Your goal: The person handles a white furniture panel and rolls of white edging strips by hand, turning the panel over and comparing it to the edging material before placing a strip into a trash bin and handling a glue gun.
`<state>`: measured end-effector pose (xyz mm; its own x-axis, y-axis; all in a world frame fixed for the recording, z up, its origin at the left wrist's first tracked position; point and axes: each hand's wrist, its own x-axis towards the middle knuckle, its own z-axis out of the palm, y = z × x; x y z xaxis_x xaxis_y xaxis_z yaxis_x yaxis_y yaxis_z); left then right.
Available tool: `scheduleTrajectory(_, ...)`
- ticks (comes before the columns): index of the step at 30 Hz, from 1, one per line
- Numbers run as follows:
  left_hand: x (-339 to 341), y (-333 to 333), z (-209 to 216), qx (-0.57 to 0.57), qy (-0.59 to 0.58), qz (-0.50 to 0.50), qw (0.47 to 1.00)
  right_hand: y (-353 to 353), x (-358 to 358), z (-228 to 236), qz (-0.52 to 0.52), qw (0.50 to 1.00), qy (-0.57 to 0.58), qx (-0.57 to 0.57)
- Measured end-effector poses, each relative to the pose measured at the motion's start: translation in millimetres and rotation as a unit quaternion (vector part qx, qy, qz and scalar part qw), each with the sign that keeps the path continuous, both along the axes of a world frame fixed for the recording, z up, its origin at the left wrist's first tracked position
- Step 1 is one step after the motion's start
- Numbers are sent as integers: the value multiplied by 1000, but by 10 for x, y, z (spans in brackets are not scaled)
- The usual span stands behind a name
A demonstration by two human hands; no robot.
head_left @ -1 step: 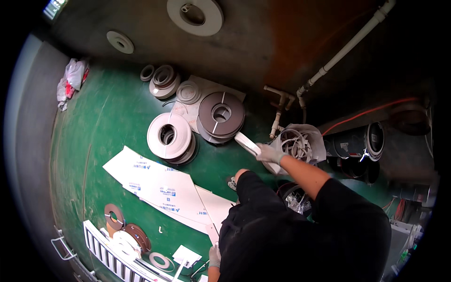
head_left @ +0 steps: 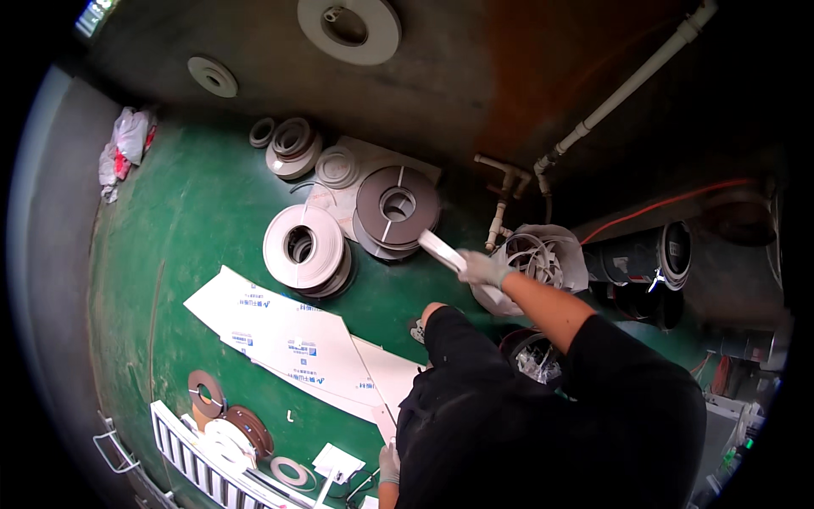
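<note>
My right hand, in a pale glove, is closed around one end of a flat white bar-shaped piece. That piece points up and left; its far end overlaps the edge of a large brown coil in the picture, and I cannot tell whether they touch. Low in the middle, my gloved left hand is partly hidden beside my dark clothing. Its fingers look curled by a small white edge, close to the narrow end of a pale panel piece. What it grips is too small to make out.
White printed panels lie on the green floor at left. A white coil stack stands beyond them. A bag of curled strips and a black bucket stand at right. A white slatted frame lies lower left.
My right hand has shifted slightly up and left, carrying the white piece farther over the brown coil's edge. The left hand stays in nearly the same place.
</note>
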<state>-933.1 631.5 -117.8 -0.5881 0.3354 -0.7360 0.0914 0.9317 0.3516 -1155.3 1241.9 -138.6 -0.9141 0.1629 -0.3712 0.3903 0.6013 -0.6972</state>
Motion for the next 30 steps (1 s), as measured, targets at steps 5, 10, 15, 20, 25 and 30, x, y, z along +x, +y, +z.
scheduleTrajectory(5, -46, 265, -57, -18, -68, 5, 998, 524, -1249, 336, 124, 986, -9, 115)
scheduleTrajectory(10, -160, 802, 116, -44, -99, 114, 988, 282, -2034, 481, 103, 967, -52, 226)
scheduleTrajectory(15, -285, 1348, 202, -50, -135, 186, 972, -188, -1945, -587, 137, 916, 1, 377)
scheduleTrajectory(20, -363, 1622, 328, -53, -151, 240, 958, -1216, -1668, -344, 407, 887, -158, 149)
scheduleTrajectory(25, -297, 2007, 273, -29, -130, 304, 943, -1464, -1394, -94, 543, 821, -177, 21)
scheduleTrajectory(30, -42, 2417, 152, -2, -104, 386, 917, -1042, -1849, -188, 554, 788, -255, 81)
